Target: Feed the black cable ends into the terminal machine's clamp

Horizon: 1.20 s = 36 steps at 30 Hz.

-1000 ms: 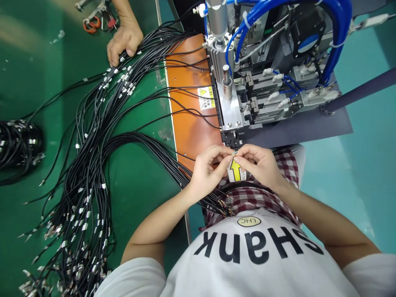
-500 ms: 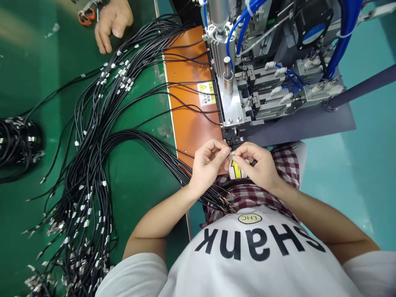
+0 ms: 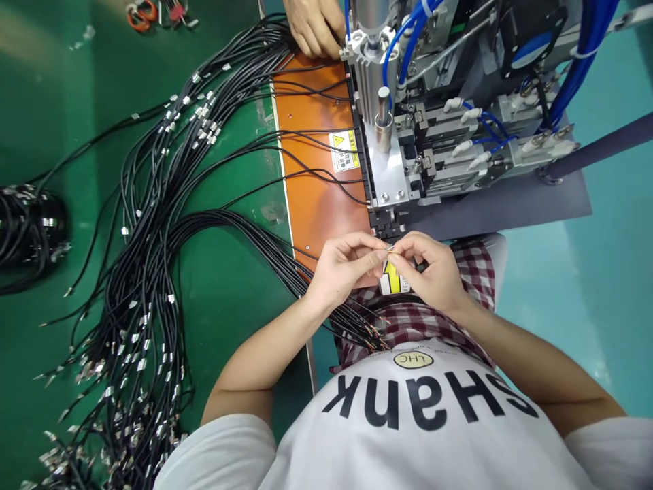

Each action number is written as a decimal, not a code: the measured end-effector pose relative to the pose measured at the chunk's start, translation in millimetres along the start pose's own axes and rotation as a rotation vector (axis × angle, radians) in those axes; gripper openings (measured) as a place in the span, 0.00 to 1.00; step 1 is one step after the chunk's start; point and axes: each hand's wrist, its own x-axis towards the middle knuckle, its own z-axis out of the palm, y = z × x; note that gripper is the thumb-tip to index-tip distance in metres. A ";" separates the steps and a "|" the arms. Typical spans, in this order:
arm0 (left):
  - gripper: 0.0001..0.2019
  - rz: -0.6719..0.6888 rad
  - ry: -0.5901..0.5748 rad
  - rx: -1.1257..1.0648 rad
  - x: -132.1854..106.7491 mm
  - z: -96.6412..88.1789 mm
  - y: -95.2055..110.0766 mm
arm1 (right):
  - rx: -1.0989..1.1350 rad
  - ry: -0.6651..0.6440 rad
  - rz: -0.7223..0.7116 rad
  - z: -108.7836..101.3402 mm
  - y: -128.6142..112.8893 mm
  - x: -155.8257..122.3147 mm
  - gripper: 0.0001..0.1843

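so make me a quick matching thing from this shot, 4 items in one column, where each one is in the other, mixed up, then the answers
Things
1. person's left hand
2. co-worker's hand
3. coiled black cable
4. blue pneumatic tubing

Places
A. on the green mat at the far left
B. at the top edge, beside the machine
C. on the machine's upper right
D. pinching a thin wire end together with the right hand

Pairs: 1-D, 2-B, 3-A, 4-C
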 end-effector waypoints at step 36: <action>0.18 -0.087 0.067 0.103 -3.4 11.3 1.0 | -0.019 0.019 0.006 -17.0 0.9 3.9 0.04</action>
